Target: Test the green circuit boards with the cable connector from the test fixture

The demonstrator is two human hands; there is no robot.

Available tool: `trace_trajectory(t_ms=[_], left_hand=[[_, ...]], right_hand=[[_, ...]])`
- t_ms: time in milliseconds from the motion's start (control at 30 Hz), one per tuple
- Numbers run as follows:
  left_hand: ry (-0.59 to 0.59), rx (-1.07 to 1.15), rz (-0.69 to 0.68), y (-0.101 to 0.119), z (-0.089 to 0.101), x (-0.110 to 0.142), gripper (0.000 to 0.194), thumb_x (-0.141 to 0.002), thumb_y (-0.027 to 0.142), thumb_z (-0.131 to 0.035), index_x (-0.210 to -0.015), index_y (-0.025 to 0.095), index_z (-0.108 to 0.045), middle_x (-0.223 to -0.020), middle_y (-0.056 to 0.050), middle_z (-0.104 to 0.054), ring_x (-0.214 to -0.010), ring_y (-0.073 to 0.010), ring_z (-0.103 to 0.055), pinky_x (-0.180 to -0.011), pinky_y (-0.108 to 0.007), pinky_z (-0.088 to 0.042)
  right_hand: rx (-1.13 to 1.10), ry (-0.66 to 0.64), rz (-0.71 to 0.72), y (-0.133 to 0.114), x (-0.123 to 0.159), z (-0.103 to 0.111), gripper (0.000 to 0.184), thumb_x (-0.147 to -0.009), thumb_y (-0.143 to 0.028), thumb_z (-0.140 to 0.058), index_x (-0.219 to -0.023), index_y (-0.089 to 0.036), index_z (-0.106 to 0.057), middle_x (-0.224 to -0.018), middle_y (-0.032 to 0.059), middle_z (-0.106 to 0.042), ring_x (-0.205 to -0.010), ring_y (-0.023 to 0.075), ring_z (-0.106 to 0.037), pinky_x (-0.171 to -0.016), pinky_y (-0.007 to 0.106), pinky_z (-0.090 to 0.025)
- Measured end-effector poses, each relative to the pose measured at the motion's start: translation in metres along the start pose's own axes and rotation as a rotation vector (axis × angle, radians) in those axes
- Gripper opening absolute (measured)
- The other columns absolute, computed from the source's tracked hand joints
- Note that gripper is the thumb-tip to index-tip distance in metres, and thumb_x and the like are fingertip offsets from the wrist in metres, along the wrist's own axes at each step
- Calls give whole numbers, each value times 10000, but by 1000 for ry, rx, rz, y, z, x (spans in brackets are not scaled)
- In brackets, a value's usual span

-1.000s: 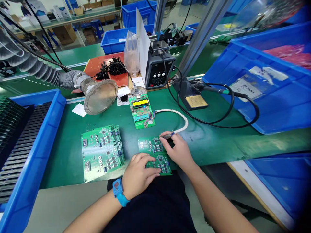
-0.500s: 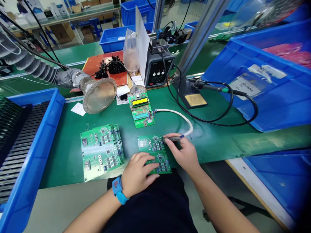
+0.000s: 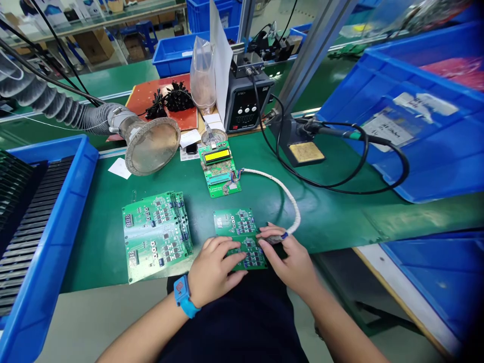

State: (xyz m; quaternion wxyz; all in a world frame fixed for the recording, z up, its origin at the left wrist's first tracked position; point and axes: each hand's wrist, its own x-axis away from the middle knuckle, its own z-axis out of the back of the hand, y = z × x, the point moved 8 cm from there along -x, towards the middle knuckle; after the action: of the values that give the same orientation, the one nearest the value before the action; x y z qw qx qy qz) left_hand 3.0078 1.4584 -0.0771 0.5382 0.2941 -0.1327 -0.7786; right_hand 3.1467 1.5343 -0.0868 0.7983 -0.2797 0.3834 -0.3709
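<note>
My left hand (image 3: 216,269) lies with its fingers spread over the lower half of a green circuit board (image 3: 230,218) near the table's front edge. In my right hand (image 3: 289,257), thumb and fingers pinch a dark, taped probe (image 3: 273,239) at the board's right edge. My fingers partly hide its tip, so I cannot tell if it touches the board. A white sleeved cable (image 3: 294,201) runs from the probe to a green programmer board (image 3: 220,176), which has a lit yellow display (image 3: 217,156) and a blue socket. To the left sits a stack of similar circuit boards (image 3: 151,234).
A fume hose nozzle (image 3: 153,146) hangs over the table's left side. Behind stand a soldering station (image 3: 247,103) and an iron holder with a sponge (image 3: 305,152). Blue bins stand at left (image 3: 75,191) and right (image 3: 423,166). A black cord (image 3: 340,191) loops at right.
My right hand has moved the probe down the board's right edge, from the upper half to the lower half. My left hand has stayed on the board.
</note>
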Motion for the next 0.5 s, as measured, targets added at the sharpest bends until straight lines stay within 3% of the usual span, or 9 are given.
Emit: trace_trajectory(t_ms=[500], left_hand=[[-1, 3, -12, 1, -2, 0, 266, -867, 273, -656, -1113, 182, -610, -1145, -90, -619, -1111, -281, -523, -917, -460, -472]], right_hand=[[102, 18, 87, -9, -2, 0, 71, -900, -190, -553, -963, -223, -559, -891, 58, -661, -953, 248, -642, -929, 475, -519]])
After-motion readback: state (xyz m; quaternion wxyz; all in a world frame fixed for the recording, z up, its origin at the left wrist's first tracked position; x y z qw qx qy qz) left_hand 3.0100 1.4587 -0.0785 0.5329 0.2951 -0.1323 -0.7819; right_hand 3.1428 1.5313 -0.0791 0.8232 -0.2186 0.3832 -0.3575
